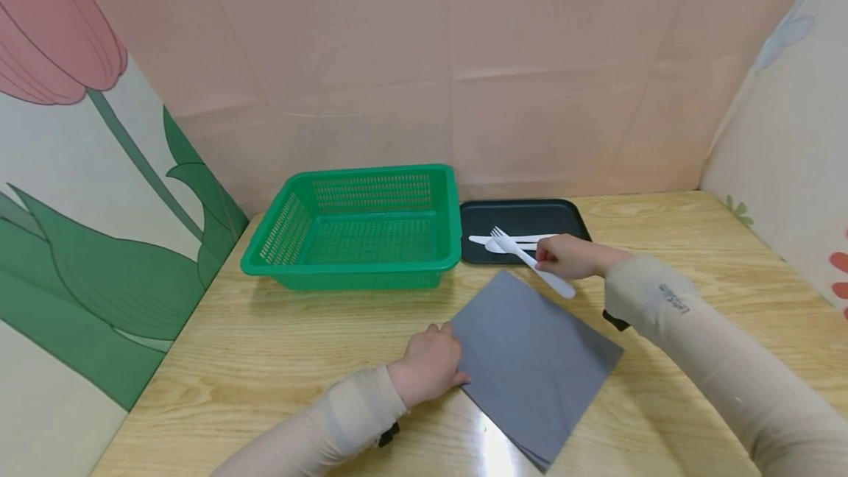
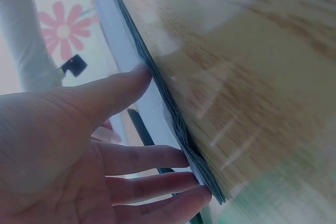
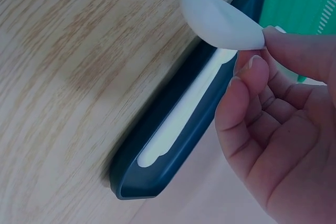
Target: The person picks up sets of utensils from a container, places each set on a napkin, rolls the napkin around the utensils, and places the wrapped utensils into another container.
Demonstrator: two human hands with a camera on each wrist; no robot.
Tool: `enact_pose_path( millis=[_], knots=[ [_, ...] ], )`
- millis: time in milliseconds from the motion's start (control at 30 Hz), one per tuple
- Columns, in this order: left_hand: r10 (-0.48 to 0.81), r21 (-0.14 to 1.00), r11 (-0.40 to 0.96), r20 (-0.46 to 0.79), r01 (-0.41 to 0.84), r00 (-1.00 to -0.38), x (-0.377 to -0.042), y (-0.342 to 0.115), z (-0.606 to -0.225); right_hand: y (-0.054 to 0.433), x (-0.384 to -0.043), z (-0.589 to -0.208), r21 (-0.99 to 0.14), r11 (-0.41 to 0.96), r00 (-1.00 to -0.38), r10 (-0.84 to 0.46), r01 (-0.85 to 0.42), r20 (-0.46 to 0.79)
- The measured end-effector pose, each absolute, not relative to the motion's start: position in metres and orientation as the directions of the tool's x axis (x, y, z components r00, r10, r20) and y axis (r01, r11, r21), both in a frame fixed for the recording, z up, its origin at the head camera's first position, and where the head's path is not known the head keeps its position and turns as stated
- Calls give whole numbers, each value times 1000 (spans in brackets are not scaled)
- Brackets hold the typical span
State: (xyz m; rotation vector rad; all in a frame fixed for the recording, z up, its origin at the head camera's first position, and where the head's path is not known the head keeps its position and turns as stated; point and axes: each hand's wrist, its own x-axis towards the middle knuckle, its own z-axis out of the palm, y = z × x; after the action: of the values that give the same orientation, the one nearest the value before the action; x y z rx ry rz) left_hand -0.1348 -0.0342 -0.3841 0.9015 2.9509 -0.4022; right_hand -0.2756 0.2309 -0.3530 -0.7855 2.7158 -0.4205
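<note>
My right hand pinches a white plastic fork by its handle, between thumb and fingers. The fork slants over the near edge of a black tray, tines toward the tray. In the right wrist view, the fork's broad handle end sticks out past the fingertips. A white knife and a white spoon lie in the tray. My left hand rests at the left edge of a grey layered napkin stack. Its thumb and extended fingers touch the layered edge in the left wrist view.
A green slotted basket stands at the back left, right beside the tray. The wooden table meets a pink cloth backdrop behind, with painted panels on both sides.
</note>
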Motion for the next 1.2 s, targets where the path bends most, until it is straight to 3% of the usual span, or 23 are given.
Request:
enact_pose_path(
  millis=[1200],
  knots=[
    [532, -225, 809, -111, 543, -839, -134, -33, -384, 226, -268, -355, -415, 792, -797, -565, -449, -216]
  ],
)
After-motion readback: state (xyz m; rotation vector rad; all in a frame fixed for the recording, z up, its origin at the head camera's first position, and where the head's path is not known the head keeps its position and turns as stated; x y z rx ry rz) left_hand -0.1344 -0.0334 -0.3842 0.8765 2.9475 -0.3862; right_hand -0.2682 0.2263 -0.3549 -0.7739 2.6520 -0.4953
